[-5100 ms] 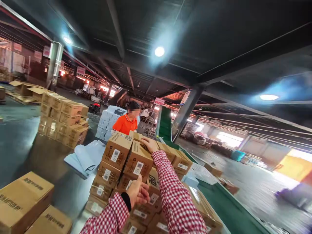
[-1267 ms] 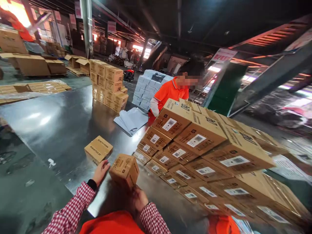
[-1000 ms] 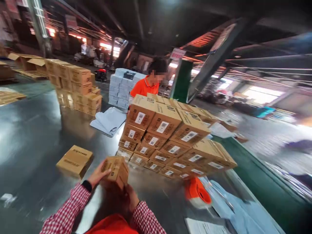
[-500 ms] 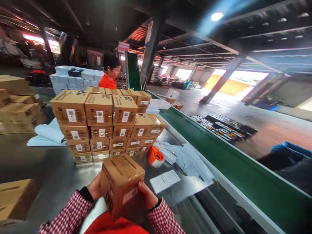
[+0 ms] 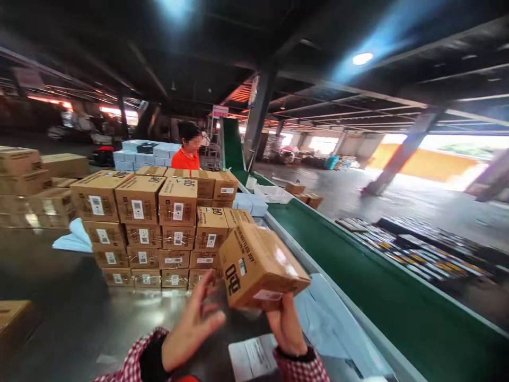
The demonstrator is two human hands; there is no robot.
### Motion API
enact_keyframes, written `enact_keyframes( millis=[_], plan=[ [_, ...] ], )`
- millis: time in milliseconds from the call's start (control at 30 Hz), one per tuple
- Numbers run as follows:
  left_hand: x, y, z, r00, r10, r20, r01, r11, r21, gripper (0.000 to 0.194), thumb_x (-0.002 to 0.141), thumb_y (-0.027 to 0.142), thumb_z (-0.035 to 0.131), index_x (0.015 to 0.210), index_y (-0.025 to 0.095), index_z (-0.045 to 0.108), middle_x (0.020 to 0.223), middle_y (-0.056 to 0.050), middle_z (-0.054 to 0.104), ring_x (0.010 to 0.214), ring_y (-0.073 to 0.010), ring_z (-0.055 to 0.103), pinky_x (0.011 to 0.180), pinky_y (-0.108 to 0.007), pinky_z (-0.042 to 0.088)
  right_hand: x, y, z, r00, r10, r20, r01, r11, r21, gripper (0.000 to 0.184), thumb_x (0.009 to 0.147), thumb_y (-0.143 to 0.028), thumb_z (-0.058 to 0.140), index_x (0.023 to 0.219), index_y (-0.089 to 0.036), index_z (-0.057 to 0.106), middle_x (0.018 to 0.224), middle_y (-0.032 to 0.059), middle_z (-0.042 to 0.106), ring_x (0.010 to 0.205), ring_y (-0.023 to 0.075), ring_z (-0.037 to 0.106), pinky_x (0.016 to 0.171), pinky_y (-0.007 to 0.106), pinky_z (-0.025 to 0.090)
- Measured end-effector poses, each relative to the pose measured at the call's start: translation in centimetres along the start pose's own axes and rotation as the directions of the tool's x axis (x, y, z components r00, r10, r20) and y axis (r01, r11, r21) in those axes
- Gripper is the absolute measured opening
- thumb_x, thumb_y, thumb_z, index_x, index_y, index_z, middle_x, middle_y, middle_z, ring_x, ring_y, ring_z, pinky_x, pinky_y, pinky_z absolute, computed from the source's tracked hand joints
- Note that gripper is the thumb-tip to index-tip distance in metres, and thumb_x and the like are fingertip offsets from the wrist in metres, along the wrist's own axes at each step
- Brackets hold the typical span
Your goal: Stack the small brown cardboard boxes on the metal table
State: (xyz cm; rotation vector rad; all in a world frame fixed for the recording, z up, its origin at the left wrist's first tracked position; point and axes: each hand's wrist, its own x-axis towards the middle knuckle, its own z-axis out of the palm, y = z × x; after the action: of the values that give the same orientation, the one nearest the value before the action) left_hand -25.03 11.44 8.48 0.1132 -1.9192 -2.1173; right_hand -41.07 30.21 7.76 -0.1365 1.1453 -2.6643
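Note:
My right hand (image 5: 287, 328) holds a small brown cardboard box (image 5: 260, 265) from underneath, lifted and tilted toward the green conveyor belt (image 5: 358, 276) on the right. The box has a white barcode label and clear tape on it. My left hand (image 5: 194, 324) hovers just left of the box with its fingers spread apart, off the cardboard. Both sleeves are red and white check. Behind the held box stands a stack of like boxes (image 5: 151, 228) on the metal table (image 5: 79, 318).
A person in an orange shirt (image 5: 185, 159) stands beyond the stack. A paper sheet (image 5: 252, 358) and pale blue bags (image 5: 326, 313) lie on the table by my hands. More brown boxes (image 5: 27, 185) stand at left, light blue ones (image 5: 147, 154) behind.
My head has turned right toward the belt. The box has risen and swung right in my right hand. My left hand has let go of it and opened.

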Motion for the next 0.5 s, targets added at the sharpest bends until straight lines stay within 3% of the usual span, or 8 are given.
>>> enact_keyframes(
  millis=[67,133,267,367,433,500],
  plan=[
    [1.2,1.1,1.8,0.996,0.078,0.044,-0.082,0.993,0.088,0.097,0.088,0.059,0.073,0.167,0.036,0.022,0.178,-0.007,0.013,0.157,-0.0344,0.033,0.121,-0.052,0.046,4.1,-1.8,2.0,0.98,-0.14,0.138,0.16,0.976,-0.151,0.074,0.064,-0.069,0.087,0.126,-0.031,0.071,0.12,0.0099,0.078,0.11,0.0295,0.074,0.097,0.043,0.061],
    [3.5,2.8,2.6,0.985,0.173,0.01,-0.172,0.971,0.168,0.095,0.092,0.058,0.067,0.168,0.033,0.018,0.179,-0.007,0.005,0.16,-0.0333,0.026,0.123,-0.051,0.044,8.0,-3.1,5.3,0.934,-0.233,0.273,0.295,0.93,-0.218,0.084,0.072,-0.07,0.08,0.142,-0.028,0.059,0.129,0.0124,0.074,0.119,0.0295,0.07,0.104,0.046,0.057],
    [7.7,5.1,2.0,0.963,0.27,-0.015,-0.25,0.91,0.332,0.089,0.095,0.06,0.056,0.168,0.019,0.024,0.177,-0.014,0.015,0.164,-0.0315,0.016,0.13,-0.053,0.03,14.6,-2.9,12.5,0.858,-0.254,0.446,0.427,0.836,-0.346,0.092,0.083,-0.069,0.064,0.155,-0.018,0.04,0.149,0.0177,0.06,0.134,0.0305,0.061,0.112,0.051,0.05],
    [7.3,3.5,0.8,0.988,0.113,0.102,-0.145,0.897,0.417,0.087,0.092,0.059,0.059,0.165,0.022,0.033,0.17,-0.017,0.036,0.151,-0.0341,0.043,0.125,-0.053,0.039,17.8,-0.6,15.4,0.825,-0.206,0.527,0.505,0.688,-0.521,0.089,0.089,-0.073,0.05,0.158,-0.019,0.036,0.165,0.017,0.042,0.149,0.0296,0.045,0.124,0.051,0.037],
    [5.6,1.1,-0.4,0.989,-0.037,0.145,-0.033,0.892,0.451,0.084,0.087,0.058,0.065,0.161,0.027,0.043,0.161,-0.017,0.049,0.134,-0.0355,0.06,0.111,-0.053,0.052,19.2,1.0,15.7,0.805,-0.136,0.577,0.524,0.62,-0.584,0.086,0.086,-0.071,0.053,0.153,-0.018,0.045,0.163,0.0172,0.045,0.152,0.0303,0.041,0.128,0.051,0.028],
    [3.2,-1.9,-2.1,0.991,-0.119,0.064,0.081,0.905,0.418,0.073,0.082,0.058,0.068,0.15,0.032,0.059,0.149,-0.016,0.062,0.121,-0.0358,0.068,0.103,-0.053,0.056,20.2,2.1,15.1,0.792,-0.047,0.608,0.514,0.588,-0.624,0.08,0.081,-0.069,0.06,0.143,-0.017,0.056,0.155,0.0188,0.055,0.149,0.034,0.045,0.128,0.055,0.027]
  ],
)
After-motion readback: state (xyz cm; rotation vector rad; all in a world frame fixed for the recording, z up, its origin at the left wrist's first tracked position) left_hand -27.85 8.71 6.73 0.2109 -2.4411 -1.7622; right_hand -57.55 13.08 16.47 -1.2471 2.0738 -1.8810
